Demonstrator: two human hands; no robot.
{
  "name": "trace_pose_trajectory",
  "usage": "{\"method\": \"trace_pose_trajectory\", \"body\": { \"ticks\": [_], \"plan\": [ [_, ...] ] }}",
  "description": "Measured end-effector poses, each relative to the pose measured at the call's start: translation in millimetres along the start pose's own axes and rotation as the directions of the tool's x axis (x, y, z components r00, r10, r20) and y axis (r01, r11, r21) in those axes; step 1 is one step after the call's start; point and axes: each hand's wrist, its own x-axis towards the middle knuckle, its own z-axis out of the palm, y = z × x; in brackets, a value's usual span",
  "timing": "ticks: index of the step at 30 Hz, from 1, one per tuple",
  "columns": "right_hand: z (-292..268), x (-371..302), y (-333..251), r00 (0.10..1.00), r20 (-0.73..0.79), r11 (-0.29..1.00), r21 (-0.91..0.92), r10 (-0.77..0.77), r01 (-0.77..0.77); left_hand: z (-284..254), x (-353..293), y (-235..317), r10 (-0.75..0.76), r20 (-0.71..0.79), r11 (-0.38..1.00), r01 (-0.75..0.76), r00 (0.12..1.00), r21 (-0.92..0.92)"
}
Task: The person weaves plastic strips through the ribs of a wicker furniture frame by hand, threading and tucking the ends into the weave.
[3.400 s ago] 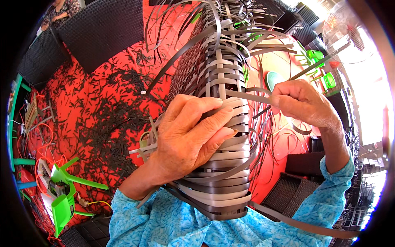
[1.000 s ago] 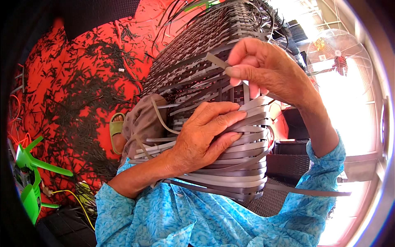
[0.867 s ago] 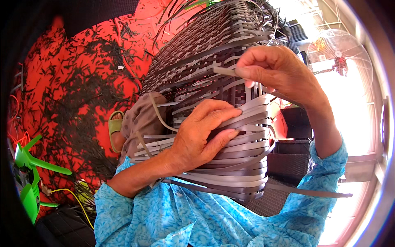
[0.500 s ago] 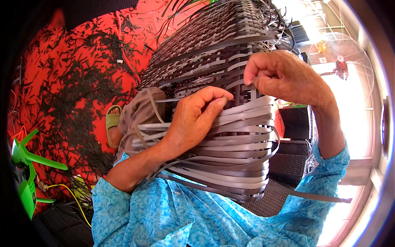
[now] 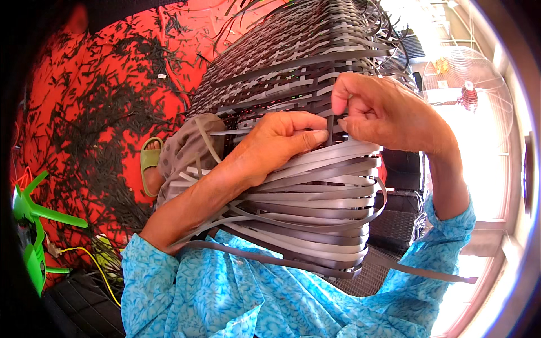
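A half-woven basket-like piece (image 5: 282,70) of brown and grey flat strips stands before me, upper part tightly woven. Below, a bundle of loose grey and brown strips (image 5: 315,203) bends around its near corner. My left hand (image 5: 270,141) reaches across to that corner, thumb and forefinger closed at a dark upright strip (image 5: 331,128). Just right of it, my right hand (image 5: 391,115) is held with curled fingers, forefinger and thumb bent toward the same strip. Whatever lies within the right fingers is hidden. Longer strip ends pass under my left forearm.
Dark strip scraps (image 5: 112,129) litter the red floor at left. A green plastic stand (image 5: 42,217) and a yellow cable (image 5: 101,270) are at lower left. A round fan (image 5: 468,93) stands at right. One loose strip (image 5: 420,270) crosses my right sleeve.
My left hand has moved slightly right and up, closer to my right hand at the corner. The right hand's forefinger and thumb are a little further apart.
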Motion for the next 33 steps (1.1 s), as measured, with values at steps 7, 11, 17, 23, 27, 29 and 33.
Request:
{"method": "trace_pose_trajectory", "body": {
  "ticks": [7, 11, 17, 23, 27, 29, 33],
  "plan": [
    [36, -25, -9, 0.828, -0.437, 0.861, -0.498, -0.352, 0.104, -6, -3, -13, 0.037, -0.087, 0.99, -0.048, 0.996, -0.13],
    [49, -38, -11, 0.84, -0.418, 0.882, -0.45, -0.346, 0.139, -9, -16, -17, 0.038, -0.154, 0.976, -0.07, 0.987, -0.209],
    [53, -41, -7, 0.82, -0.412, 0.87, -0.454, -0.397, 0.193, -20, -16, -24, -0.003, -0.239, 0.97, -0.056, 0.971, -0.239],
    [56, -42, -4, 0.827, -0.412, 0.876, -0.445, -0.383, 0.184, -45, -12, -43, -0.022, -0.358, 0.954, -0.088, 0.933, -0.287],
    [58, -53, -11, 0.829, -0.386, 0.807, -0.578, -0.404, 0.125, -105, -22, -56, 0.022, -0.509, 0.946, -0.182, 0.86, -0.266],
    [61, -55, -11, 0.803, -0.416, 0.823, -0.547, -0.426, 0.153, -152, -37, -54, -0.103, -0.691, 0.937, -0.164, 0.716, -0.31],
    [63, -56, -5, 0.796, -0.433, 0.847, -0.501, -0.423, 0.177, -218, -77, -42, 0.075, -0.77, 0.95, -0.28, 0.633, -0.137]
  ]
}}
